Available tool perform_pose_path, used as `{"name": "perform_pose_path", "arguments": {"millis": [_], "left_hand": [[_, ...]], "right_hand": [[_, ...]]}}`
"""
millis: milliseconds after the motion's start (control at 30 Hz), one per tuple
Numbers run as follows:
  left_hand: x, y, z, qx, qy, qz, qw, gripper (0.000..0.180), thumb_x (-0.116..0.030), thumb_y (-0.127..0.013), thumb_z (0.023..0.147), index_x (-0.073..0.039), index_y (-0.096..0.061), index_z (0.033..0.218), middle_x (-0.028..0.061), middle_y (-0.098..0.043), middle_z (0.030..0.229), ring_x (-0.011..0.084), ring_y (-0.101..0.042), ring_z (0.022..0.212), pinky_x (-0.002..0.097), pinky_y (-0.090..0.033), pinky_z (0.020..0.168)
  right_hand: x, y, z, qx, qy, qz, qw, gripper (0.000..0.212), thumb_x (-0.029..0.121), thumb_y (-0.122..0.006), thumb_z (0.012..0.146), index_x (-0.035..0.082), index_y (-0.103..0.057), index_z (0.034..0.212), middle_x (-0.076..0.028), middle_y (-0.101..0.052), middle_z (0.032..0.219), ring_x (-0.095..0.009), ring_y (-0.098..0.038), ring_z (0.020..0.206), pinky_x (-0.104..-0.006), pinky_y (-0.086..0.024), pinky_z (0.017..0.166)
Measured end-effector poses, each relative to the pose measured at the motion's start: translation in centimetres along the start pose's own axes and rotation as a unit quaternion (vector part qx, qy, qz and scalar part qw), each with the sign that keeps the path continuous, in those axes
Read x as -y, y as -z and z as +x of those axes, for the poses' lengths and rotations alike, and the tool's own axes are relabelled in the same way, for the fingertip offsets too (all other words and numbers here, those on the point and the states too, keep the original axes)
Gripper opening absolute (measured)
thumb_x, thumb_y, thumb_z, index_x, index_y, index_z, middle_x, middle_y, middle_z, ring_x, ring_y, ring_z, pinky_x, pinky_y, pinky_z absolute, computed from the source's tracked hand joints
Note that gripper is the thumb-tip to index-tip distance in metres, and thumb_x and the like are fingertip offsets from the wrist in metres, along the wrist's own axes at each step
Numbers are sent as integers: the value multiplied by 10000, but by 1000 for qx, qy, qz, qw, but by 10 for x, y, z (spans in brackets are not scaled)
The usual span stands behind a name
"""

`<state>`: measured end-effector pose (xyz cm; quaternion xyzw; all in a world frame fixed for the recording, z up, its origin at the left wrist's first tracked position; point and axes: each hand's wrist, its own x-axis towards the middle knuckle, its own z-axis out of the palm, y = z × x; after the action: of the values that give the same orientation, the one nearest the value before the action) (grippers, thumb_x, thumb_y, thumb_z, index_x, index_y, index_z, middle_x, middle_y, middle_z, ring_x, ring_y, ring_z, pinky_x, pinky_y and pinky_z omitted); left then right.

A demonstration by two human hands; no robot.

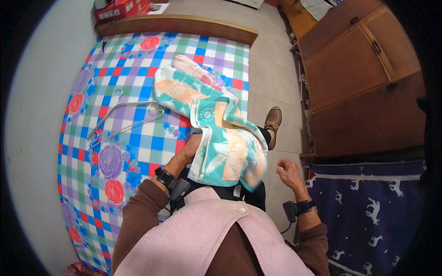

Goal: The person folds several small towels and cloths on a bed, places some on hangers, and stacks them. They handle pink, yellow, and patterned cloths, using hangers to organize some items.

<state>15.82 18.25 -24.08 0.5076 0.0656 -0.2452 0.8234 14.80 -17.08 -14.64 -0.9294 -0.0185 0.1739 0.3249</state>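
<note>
A teal, peach and white patterned towel [225, 138] lies partly folded across my lap and the bed's edge, its lower right corner blurred by motion. My left hand [191, 148] is at the towel's left edge and appears closed on it, though the cloth hides its fingers. To the right of the towel and apart from it, my right hand [289, 172] is raised with curled fingers, nothing visible in them. Under the towel's far end lies a pink cloth [195, 71]. Two metal hangers [120, 106] rest on the bed to the left.
The bed [152, 168] has a checked, flowered cover and a wooden board [179, 25] at its far end. Wooden cabinets [354, 69] and a dark blue curtain with white animal figures [368, 207] stand on the right. My shoe [273, 122] is on the tiled floor [267, 69].
</note>
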Motion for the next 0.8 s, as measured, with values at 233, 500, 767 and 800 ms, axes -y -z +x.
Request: {"name": "perform_pose_path", "arguments": {"millis": [233,500,767,800], "left_hand": [[-22,-30,-6,-17,-41,-150,988,465,-409,-402,931,-19,-545,1139,72,-618,1019,140,-599,882,269,-492,779],[-28,-35,-24,-52,-74,143,986,295,-238,-463,908,8,-621,871,-16,-593,793,56,-502,720,245,-425,617],[-41,-42,-33,-29,-69,352,933,331,-259,-455,923,30,-618,906,-2,-598,803,71,-501,728,250,-425,635],[-40,-38,-32,-27,-65,344,936,329,-260,-458,923,29,-616,917,0,-599,807,71,-502,729,251,-424,634]], "right_hand": [[82,-53,31,-4,191,138,972,213,178,-608,774,-10,-568,866,-99,-570,735,-175,-554,656,-298,-469,596],[145,-80,67,80,150,11,985,553,456,-641,692,-66,-557,857,-241,-596,773,-347,-600,758,-409,-472,647],[127,-90,77,39,203,-26,978,308,221,-547,694,-61,-585,812,-251,-600,840,-394,-586,792,-433,-466,719],[121,-87,80,20,195,8,981,290,204,-538,694,-61,-586,802,-242,-601,839,-394,-584,794,-434,-465,725]]}}
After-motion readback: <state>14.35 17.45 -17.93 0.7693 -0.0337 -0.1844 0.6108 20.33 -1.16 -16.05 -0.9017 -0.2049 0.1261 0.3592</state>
